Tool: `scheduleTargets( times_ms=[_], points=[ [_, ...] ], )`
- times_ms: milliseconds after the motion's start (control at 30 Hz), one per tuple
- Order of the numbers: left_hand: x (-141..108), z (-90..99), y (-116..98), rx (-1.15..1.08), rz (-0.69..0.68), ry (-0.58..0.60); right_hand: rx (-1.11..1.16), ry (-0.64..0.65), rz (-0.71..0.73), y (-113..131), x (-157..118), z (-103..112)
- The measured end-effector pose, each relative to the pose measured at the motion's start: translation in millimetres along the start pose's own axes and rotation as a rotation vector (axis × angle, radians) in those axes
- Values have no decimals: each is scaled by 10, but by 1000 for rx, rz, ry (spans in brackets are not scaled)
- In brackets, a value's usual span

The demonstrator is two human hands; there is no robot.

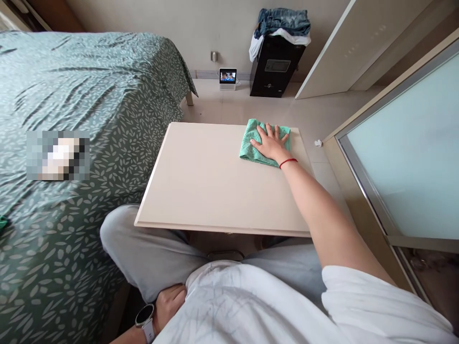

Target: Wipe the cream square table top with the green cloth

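A folded green cloth (pixel 249 143) lies on the far right part of a cream tabletop (pixel 208 177). Flat on top of the cloth is my right hand (pixel 270 142), its fingers spread and pressing down without gripping. A red string bracelet (pixel 288 162) circles that wrist. My left hand (pixel 169 303) rests low at my lap, against my white shirt (pixel 247 296). Its fingertips are hidden by the shirt, so I cannot see whether they hold anything. On the left wrist sits a round watch (pixel 144 315) with a pale strap.
A bed with a green leaf-patterned sheet (pixel 107 119) stands on the left, with a blurred-out item (pixel 59 157) on it. Beyond the table are a small screen (pixel 227 79) and a black cabinet (pixel 276 69) topped with jeans (pixel 283 21). A frosted-glass panel (pixel 412 143) rises at right.
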State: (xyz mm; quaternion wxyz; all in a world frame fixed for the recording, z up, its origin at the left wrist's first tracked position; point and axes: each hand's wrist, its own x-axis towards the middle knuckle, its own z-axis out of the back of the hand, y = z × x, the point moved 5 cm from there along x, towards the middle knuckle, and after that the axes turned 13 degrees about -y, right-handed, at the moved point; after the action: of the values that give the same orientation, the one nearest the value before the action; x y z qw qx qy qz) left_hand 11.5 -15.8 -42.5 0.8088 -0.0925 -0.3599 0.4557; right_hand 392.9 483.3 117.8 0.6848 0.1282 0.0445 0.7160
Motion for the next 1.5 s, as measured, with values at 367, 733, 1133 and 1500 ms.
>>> scheduleTargets(
  times_ms=[367,733,1133,1500],
  points=[
    [-48,-24,25,-20,33,-30,-101,-56,380,-7,-2456,127],
    [-18,-21,17,11,28,-36,-42,-9,226,-328,-1055,66],
    [2,-5,8,9,29,-57,-85,10,9,-299,-147,161],
    [-59,-16,54,36,-4,-39,-121,-99,391,-651,-2765,232]
  ],
)
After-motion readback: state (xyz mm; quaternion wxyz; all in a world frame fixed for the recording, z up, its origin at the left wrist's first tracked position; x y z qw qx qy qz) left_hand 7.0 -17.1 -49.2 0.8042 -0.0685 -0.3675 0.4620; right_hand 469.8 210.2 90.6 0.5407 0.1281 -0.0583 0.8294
